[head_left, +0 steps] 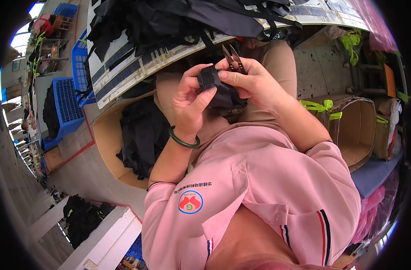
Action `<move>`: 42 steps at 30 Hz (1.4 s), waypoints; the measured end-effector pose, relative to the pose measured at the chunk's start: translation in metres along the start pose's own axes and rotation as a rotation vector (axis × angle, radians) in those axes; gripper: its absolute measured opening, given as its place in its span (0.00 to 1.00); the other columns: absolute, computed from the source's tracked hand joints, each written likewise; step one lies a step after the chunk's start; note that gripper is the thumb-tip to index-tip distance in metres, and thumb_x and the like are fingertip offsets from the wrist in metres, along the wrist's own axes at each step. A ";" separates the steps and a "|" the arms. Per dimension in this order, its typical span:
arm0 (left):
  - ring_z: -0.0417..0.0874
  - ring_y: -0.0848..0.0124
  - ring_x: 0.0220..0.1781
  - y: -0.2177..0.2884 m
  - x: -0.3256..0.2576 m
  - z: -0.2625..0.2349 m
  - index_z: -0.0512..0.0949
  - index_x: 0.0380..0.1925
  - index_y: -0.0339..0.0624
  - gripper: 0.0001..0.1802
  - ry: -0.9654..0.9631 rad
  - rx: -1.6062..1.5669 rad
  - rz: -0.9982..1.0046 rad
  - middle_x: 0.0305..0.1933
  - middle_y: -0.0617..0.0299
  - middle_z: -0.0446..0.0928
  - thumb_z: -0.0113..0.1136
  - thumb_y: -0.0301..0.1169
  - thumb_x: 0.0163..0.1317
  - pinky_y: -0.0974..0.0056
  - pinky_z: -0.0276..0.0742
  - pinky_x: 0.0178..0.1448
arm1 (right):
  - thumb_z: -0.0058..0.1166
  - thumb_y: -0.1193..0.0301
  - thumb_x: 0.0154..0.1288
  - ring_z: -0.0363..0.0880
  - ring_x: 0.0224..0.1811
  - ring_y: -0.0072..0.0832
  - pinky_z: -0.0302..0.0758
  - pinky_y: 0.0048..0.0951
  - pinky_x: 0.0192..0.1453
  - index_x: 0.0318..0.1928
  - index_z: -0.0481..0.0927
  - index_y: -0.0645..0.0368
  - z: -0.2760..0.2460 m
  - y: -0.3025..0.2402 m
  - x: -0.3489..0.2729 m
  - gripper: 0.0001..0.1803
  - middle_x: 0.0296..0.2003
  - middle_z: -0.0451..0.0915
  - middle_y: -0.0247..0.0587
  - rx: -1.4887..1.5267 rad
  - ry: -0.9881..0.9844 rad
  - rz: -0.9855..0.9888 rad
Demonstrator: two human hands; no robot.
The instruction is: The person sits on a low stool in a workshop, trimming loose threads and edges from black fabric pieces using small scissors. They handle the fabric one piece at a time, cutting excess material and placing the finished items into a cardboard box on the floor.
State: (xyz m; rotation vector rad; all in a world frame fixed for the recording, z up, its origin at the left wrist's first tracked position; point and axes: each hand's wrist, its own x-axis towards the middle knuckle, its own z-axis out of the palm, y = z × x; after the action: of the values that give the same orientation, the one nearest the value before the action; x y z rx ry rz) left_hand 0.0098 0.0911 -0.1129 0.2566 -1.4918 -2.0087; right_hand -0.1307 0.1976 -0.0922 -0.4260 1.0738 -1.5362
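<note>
Two hands meet a little above the middle of the frame, both closed on the same small piece of black cloth (214, 83). The left hand (189, 101) curls around the cloth from the left, thumb and fingers pinching a folded, square-looking tab at its top edge; a green bangle (184, 141) sits on that wrist. The right hand (255, 83) comes in from the right, its thumb pressed on the same tab, and it also holds a pair of small thread snips (233, 57) whose blades point up and slightly left, toward the top of the frame, just above the tab. So the cloth lies between the hands, its bulk hanging down toward the lap, and the right hand is the one nearer the blades; the snip tips stand just beside the tab but whether they touch it cannot be told. Above them, across the top of the frame, the bench (124, 72) carries a heap of black fabric (169, 20). At left centre an open cardboard box (107, 135) holds more dark cloth.
</note>
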 end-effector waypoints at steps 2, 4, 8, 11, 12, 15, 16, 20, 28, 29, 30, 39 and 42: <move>0.74 0.69 0.57 0.001 0.002 0.002 0.75 0.31 0.38 0.05 -0.033 -0.005 0.009 0.56 0.53 0.73 0.57 0.16 0.56 0.62 0.68 0.62 | 0.58 0.69 0.63 0.57 0.18 0.08 0.51 0.15 0.19 0.39 0.78 0.58 -0.003 0.003 0.001 0.07 0.23 0.69 0.22 0.110 -0.073 0.075; 0.76 0.67 0.56 0.001 0.001 0.000 0.75 0.31 0.37 0.06 -0.096 -0.054 -0.022 0.54 0.52 0.74 0.57 0.15 0.56 0.62 0.69 0.62 | 0.58 0.70 0.63 0.56 0.17 0.08 0.49 0.15 0.19 0.38 0.78 0.58 -0.009 0.007 0.003 0.06 0.21 0.68 0.21 0.205 -0.158 0.160; 0.79 0.66 0.52 0.001 0.000 -0.007 0.75 0.32 0.36 0.09 -0.175 -0.019 -0.009 0.48 0.52 0.78 0.56 0.13 0.54 0.63 0.72 0.59 | 0.58 0.71 0.63 0.55 0.16 0.09 0.50 0.16 0.20 0.35 0.77 0.56 -0.019 0.008 0.008 0.04 0.20 0.66 0.21 0.245 -0.274 0.279; 0.79 0.66 0.52 -0.001 -0.002 -0.012 0.75 0.33 0.35 0.09 -0.167 0.026 0.028 0.47 0.52 0.78 0.57 0.12 0.53 0.64 0.72 0.58 | 0.58 0.69 0.63 0.64 0.21 0.14 0.60 0.19 0.24 0.38 0.78 0.60 -0.020 0.001 0.009 0.08 0.23 0.72 0.26 -0.057 -0.221 0.125; 0.79 0.66 0.52 -0.001 -0.001 -0.011 0.75 0.33 0.35 0.09 -0.118 0.050 0.054 0.47 0.52 0.78 0.57 0.12 0.53 0.64 0.72 0.58 | 0.58 0.68 0.63 0.67 0.23 0.17 0.64 0.21 0.27 0.39 0.78 0.61 -0.016 -0.001 0.008 0.10 0.25 0.74 0.28 -0.304 -0.124 -0.048; 0.80 0.66 0.51 -0.001 0.002 -0.013 0.75 0.33 0.32 0.09 0.011 0.168 0.171 0.47 0.52 0.78 0.57 0.12 0.53 0.64 0.72 0.58 | 0.59 0.62 0.63 0.73 0.32 0.27 0.72 0.29 0.39 0.43 0.78 0.65 -0.018 0.002 0.005 0.18 0.30 0.78 0.40 -0.694 0.123 -0.376; 0.80 0.66 0.50 -0.002 0.003 -0.012 0.75 0.33 0.33 0.09 0.057 0.184 0.193 0.46 0.52 0.78 0.57 0.12 0.53 0.64 0.72 0.58 | 0.59 0.61 0.64 0.72 0.31 0.28 0.71 0.30 0.39 0.42 0.77 0.65 -0.016 -0.001 -0.001 0.18 0.29 0.77 0.42 -0.707 0.147 -0.376; 0.80 0.64 0.52 -0.005 0.004 -0.009 0.76 0.35 0.33 0.10 0.159 0.246 0.260 0.46 0.52 0.79 0.58 0.12 0.53 0.64 0.72 0.58 | 0.58 0.59 0.65 0.68 0.26 0.18 0.68 0.24 0.30 0.38 0.75 0.64 -0.005 0.008 -0.017 0.18 0.23 0.72 0.34 -0.512 0.000 -0.256; 0.81 0.63 0.51 -0.008 0.000 -0.009 0.75 0.35 0.32 0.10 0.105 0.383 0.333 0.48 0.50 0.78 0.57 0.11 0.54 0.63 0.74 0.56 | 0.59 0.56 0.64 0.61 0.19 0.12 0.59 0.20 0.21 0.31 0.75 0.61 0.004 0.019 -0.019 0.19 0.17 0.67 0.25 -0.286 -0.096 -0.020; 0.81 0.64 0.50 -0.008 0.000 -0.010 0.75 0.35 0.32 0.09 0.087 0.403 0.338 0.48 0.50 0.78 0.57 0.12 0.54 0.63 0.74 0.56 | 0.59 0.56 0.63 0.61 0.19 0.13 0.59 0.21 0.21 0.31 0.75 0.62 0.006 0.019 -0.018 0.20 0.17 0.67 0.26 -0.311 -0.081 -0.051; 0.81 0.65 0.49 -0.009 0.000 -0.011 0.75 0.35 0.32 0.09 0.069 0.423 0.343 0.48 0.50 0.78 0.57 0.12 0.54 0.63 0.74 0.56 | 0.60 0.56 0.63 0.61 0.19 0.13 0.59 0.22 0.21 0.31 0.75 0.62 0.007 0.020 -0.017 0.20 0.17 0.68 0.27 -0.335 -0.066 -0.082; 0.79 0.73 0.43 -0.009 -0.001 -0.012 0.75 0.33 0.33 0.08 0.017 0.583 0.400 0.47 0.47 0.79 0.61 0.16 0.53 0.70 0.73 0.49 | 0.62 0.56 0.60 0.61 0.18 0.28 0.64 0.29 0.23 0.32 0.76 0.65 0.010 0.021 -0.012 0.21 0.18 0.68 0.43 -0.670 0.046 -0.436; 0.79 0.73 0.43 -0.010 -0.002 -0.012 0.74 0.32 0.34 0.09 0.029 0.593 0.403 0.47 0.48 0.79 0.63 0.17 0.52 0.71 0.73 0.48 | 0.61 0.57 0.61 0.60 0.18 0.28 0.64 0.29 0.23 0.33 0.76 0.65 0.007 0.023 -0.013 0.20 0.17 0.67 0.42 -0.693 0.049 -0.428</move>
State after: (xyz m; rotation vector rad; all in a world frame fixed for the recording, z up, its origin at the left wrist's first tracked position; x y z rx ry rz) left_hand 0.0135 0.0839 -0.1269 0.2008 -1.9154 -1.2182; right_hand -0.1082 0.2084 -0.1035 -1.1567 1.6236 -1.5017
